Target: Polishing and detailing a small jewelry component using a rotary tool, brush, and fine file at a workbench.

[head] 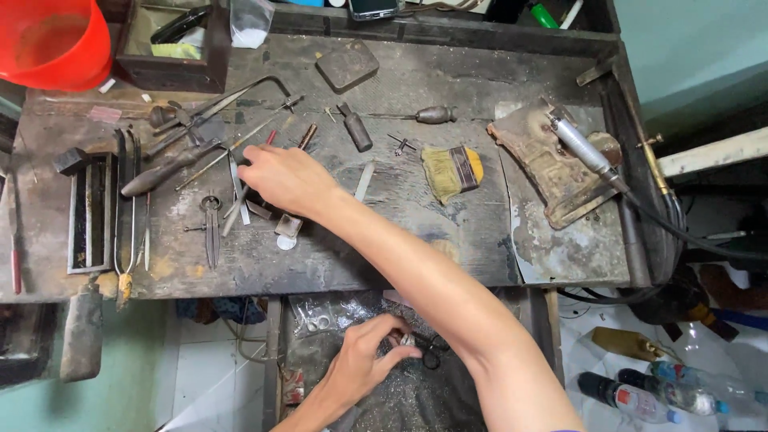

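Note:
My right hand (284,178) reaches across the worn wooden bench (416,240) to a cluster of hand tools at its left. It lies palm down, fingers spread over flat files and thin metal strips (238,196), and I see nothing gripped. A dark-handled tool (160,172) lies just left of the fingertips. My left hand (360,370) is below the bench edge, over a dark tray with glittery dust (416,396). Its thumb and fingers pinch a small silvery metal piece (406,340). Small black-handled scissors (432,352) lie beside it.
A pair of dividers (211,228) and a slotted metal block (90,212) lie at the left. A yellow-bristled brush (450,170) lies mid-bench, and a rotary handpiece (580,148) rests on a worn pad at the right. A red bucket (52,40) stands far left, plastic bottles (640,396) on the floor.

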